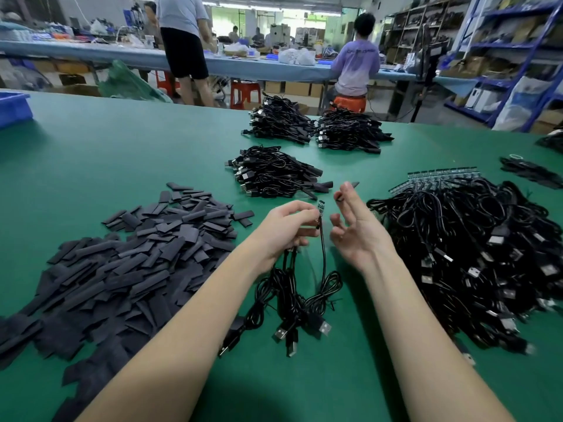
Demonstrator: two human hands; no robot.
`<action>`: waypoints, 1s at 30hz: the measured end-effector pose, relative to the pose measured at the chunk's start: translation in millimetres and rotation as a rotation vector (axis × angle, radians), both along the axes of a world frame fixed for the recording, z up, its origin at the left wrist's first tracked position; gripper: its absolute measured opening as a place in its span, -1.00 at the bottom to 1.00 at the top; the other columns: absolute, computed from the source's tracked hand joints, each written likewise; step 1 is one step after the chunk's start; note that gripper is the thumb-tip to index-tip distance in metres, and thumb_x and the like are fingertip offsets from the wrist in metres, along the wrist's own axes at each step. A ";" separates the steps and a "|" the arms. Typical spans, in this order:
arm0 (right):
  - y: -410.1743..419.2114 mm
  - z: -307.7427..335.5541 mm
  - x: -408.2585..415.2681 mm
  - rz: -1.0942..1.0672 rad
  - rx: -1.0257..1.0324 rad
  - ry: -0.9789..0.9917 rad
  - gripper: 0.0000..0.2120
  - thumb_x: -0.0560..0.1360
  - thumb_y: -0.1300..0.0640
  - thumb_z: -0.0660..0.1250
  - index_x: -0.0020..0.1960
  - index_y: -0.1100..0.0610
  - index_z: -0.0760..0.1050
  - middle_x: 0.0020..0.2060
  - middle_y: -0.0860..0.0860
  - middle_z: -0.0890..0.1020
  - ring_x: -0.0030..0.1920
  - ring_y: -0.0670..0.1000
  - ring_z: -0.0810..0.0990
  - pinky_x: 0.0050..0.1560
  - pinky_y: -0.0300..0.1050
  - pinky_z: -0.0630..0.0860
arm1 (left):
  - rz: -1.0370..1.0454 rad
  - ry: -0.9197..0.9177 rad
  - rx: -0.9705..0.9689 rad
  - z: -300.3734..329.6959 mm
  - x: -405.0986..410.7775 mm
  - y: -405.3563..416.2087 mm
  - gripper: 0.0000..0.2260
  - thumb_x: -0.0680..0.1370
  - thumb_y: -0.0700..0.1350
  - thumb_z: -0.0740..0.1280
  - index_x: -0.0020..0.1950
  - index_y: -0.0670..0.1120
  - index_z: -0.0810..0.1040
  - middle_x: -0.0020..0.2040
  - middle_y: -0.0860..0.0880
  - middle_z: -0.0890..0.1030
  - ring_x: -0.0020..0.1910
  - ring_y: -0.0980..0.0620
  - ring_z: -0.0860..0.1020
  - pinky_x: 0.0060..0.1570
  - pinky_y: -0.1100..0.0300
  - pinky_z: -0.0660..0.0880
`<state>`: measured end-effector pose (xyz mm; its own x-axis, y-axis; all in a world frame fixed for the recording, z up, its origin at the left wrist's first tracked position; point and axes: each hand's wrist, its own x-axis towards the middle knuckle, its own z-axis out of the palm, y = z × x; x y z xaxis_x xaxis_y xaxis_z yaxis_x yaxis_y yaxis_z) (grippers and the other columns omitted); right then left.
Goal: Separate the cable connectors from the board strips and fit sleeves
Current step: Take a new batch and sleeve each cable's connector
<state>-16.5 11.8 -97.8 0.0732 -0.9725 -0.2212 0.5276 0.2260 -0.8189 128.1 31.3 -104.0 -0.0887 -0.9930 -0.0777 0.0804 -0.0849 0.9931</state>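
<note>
My left hand (286, 228) pinches a black cable just below its small green board connector (320, 205), which points upward. That cable (323, 257) hangs down to a small bunch of loose USB cables (292, 312) on the mat. My right hand (355, 226) hovers just to the right of the connector, fingers spread and holding nothing. A wide heap of flat black sleeves (146, 257) lies at the left. At the right lies a big pile of cables (475, 257) still joined to green board strips (441, 175).
Three stacks of finished sleeved cables (274, 175) (280, 120) (350, 132) lie further back on the green table (122, 153). A blue bin (13, 108) stands at the far left edge. Beyond the table, two people work at another bench, with shelving at the right.
</note>
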 end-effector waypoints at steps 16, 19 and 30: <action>-4.3 -12.3 2.7 0.106 -0.056 -0.129 -0.70 0.30 -0.05 0.56 -0.01 0.01 0.67 -0.08 -0.15 0.70 -0.38 -0.16 0.48 -0.43 -0.32 0.26 | -0.159 0.147 -0.005 8.8 1.8 3.2 -0.93 0.62 -0.12 0.34 0.00 -0.01 0.62 -0.12 0.04 0.70 -0.19 0.14 0.66 -0.13 0.18 0.40; -4.0 -13.0 2.8 0.087 -0.069 -0.165 -0.62 0.30 -0.06 0.57 0.06 0.02 0.63 -0.05 -0.14 0.70 -0.38 -0.15 0.47 -0.45 -0.33 0.25 | -0.156 0.152 -0.002 9.4 2.4 3.9 -0.94 0.62 -0.12 0.34 0.00 -0.01 0.62 -0.14 0.06 0.70 -0.20 0.15 0.65 -0.13 0.18 0.41; -2.4 -13.9 0.9 0.210 -0.169 -0.170 -0.52 0.06 -0.09 0.73 -0.07 -0.04 0.72 -0.03 -0.12 0.71 -0.29 -0.13 0.50 -0.42 -0.32 0.30 | -0.191 0.098 0.011 14.3 8.4 4.2 -0.96 0.60 -0.15 0.35 -0.02 -0.02 0.59 -0.19 0.07 0.63 -0.22 0.14 0.56 -0.19 0.26 0.43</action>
